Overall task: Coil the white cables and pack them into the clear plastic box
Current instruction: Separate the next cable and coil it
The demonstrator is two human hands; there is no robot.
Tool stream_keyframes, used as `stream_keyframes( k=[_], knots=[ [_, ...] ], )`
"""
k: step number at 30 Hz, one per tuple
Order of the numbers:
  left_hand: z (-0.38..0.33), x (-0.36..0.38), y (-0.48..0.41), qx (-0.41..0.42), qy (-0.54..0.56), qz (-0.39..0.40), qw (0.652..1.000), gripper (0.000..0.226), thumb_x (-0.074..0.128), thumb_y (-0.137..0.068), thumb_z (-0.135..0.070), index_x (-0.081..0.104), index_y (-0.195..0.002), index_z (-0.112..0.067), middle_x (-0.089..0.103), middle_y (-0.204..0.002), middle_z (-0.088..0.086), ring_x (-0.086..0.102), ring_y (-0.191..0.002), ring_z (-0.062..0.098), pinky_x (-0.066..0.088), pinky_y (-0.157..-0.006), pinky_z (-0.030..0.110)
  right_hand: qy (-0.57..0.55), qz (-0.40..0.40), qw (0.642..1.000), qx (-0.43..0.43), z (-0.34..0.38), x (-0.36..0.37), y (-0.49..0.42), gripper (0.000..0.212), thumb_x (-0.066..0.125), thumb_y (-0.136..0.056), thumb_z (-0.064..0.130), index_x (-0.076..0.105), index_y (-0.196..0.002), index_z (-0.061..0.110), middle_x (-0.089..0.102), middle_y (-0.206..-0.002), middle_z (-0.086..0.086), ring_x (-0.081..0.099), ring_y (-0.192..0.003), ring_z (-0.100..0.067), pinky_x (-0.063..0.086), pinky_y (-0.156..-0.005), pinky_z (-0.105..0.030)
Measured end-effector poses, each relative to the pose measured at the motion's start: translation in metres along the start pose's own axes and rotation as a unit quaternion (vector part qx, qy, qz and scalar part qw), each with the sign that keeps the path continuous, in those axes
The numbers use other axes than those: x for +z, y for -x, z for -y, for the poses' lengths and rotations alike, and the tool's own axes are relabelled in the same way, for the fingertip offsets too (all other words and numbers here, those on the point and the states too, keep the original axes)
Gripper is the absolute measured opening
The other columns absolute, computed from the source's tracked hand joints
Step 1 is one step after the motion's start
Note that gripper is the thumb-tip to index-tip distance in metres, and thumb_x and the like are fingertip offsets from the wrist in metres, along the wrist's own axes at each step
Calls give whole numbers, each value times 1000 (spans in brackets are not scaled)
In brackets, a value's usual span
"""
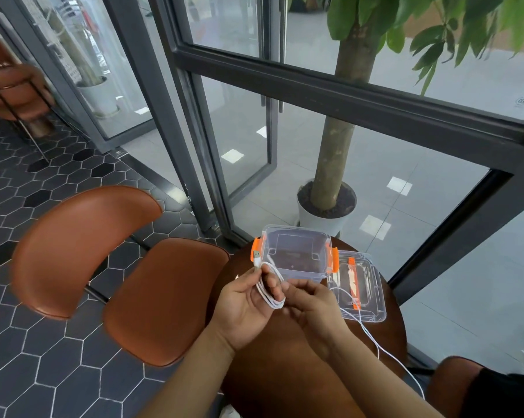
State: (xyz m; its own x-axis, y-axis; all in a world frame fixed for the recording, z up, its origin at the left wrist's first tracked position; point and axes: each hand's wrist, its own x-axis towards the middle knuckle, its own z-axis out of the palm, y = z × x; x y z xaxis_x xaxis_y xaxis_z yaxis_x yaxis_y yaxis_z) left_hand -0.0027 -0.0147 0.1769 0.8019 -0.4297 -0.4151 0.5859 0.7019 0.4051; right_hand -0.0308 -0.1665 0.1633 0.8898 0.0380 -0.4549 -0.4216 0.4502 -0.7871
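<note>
Both of the person's forearms come in from the bottom edge and meet over the round brown table. The left hand is turned palm-up, with its fingers curled round a bundle of white cable and the thumb clamped on top, so that one's got a proper grip. The right hand sits just beside it, knuckles up. Its fingers are curled in and pinch the same cable at the near end of the loops.

The coil is a stretched oval. Its long axis runs away from the person, leaning a bit left, and the USB plug pokes out of the far end, pointing at the box's left orange latch. The loose tail comes out behind the right hand, crosses the lid and trails off the table's near right edge.

The clear plastic box stands open on the far side of the table with nothing in it, its long side running left to right. The lid lies flat just to its right. A brown chair is on the left, and a potted tree stands behind the glass.

The only writing is a small round stamp on the glass at the upper right, which is too tiny to read.
</note>
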Motion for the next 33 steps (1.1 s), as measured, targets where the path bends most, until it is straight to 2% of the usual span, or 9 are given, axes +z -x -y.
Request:
stream_keyframes(
  k=[2, 5, 9, 14, 17, 21, 26, 30, 33],
  knots=[
    [-2, 1, 1, -6, -18, 8, 1000, 18, 51, -95, -13, 65, -94, -1, 64, -78, 15, 65, -73, 26, 57, -79, 36, 18, -16, 1000, 1, 0, -2, -1, 34, 81, -75, 13, 71, -100, -6, 72, -84, -18, 66, -70, -23, 54, -65, -30],
    [-4, 6, 1, -9, -50, 1, 999, 22, 49, -93, -13, 66, -94, 1, 68, -86, 20, 71, -81, 29, 61, -77, 39, 22, -42, 999, -15, -2, -3, -2, 12, 76, -82, 0, 75, -93, -5, 72, -82, -23, 66, -67, -26, 55, -64, -32],
    [-11, 11, -3, -22, -158, -6, 987, 19, 48, -98, -11, 61, -100, 2, 69, -95, 22, 69, -92, 32, 57, -86, 42, 24, -70, 996, -39, -5, -1, -1, 9, 73, -84, -3, 76, -92, -4, 74, -84, -26, 67, -71, -31, 56, -67, -35],
    [-22, 14, 1, -4, -412, -78, 908, 24, 50, -104, -15, 69, -96, -3, 66, -94, 13, 68, -93, 25, 56, -88, 43, 71, -86, 989, -97, 5, -10, -1, 2, 78, -83, 6, 80, -83, 6, 76, -84, -23, 68, -75, -32, 54, -76, -42],
    [-19, 15, 5, -15, -431, -108, 896, 21, 52, -103, -14, 66, -104, 1, 72, -95, 19, 75, -93, 36, 62, -79, 44, 128, -82, 981, -116, 11, -13, 1, 6, 78, -83, 5, 80, -79, 8, 76, -78, -19, 68, -66, -25, 56, -66, -35],
    [-8, 15, 4, 47, -497, -148, 853, 17, 54, -103, -12, 67, -106, -2, 74, -92, 22, 77, -81, 33, 64, -74, 42, 130, -44, 984, -109, 12, -16, 7, 8, 74, -88, 10, 80, -84, 7, 77, -83, -19, 69, -67, -27, 58, -69, -36],
    [-9, 14, 4, 54, -501, -142, 852, 15, 55, -102, -10, 68, -103, -3, 76, -88, 20, 77, -79, 34, 64, -76, 45, 150, -34, 985, -81, 11, -26, 9, 16, 66, -95, 14, 81, -90, 10, 77, -82, -17, 72, -69, -30, 59, -69, -38],
    [-11, 18, 2, 36, -488, -125, 863, 16, 54, -102, -8, 68, -102, -1, 76, -86, 18, 77, -80, 36, 64, -75, 42, 312, -23, 943, -113, 12, -34, 4, 17, 69, -92, 12, 83, -84, 17, 73, -65, -5, 64, -54, -19, 56, -55, -30],
    [-11, 18, 0, 22, -482, -123, 867, 18, 52, -103, -7, 68, -102, 1, 77, -86, 19, 76, -79, 36, 64, -74, 42, 390, 37, 910, -135, 19, -38, 3, 17, 70, -92, 16, 83, -83, 22, 70, -63, -10, 56, -49, -16, 49, -50, -29]
  ],
)
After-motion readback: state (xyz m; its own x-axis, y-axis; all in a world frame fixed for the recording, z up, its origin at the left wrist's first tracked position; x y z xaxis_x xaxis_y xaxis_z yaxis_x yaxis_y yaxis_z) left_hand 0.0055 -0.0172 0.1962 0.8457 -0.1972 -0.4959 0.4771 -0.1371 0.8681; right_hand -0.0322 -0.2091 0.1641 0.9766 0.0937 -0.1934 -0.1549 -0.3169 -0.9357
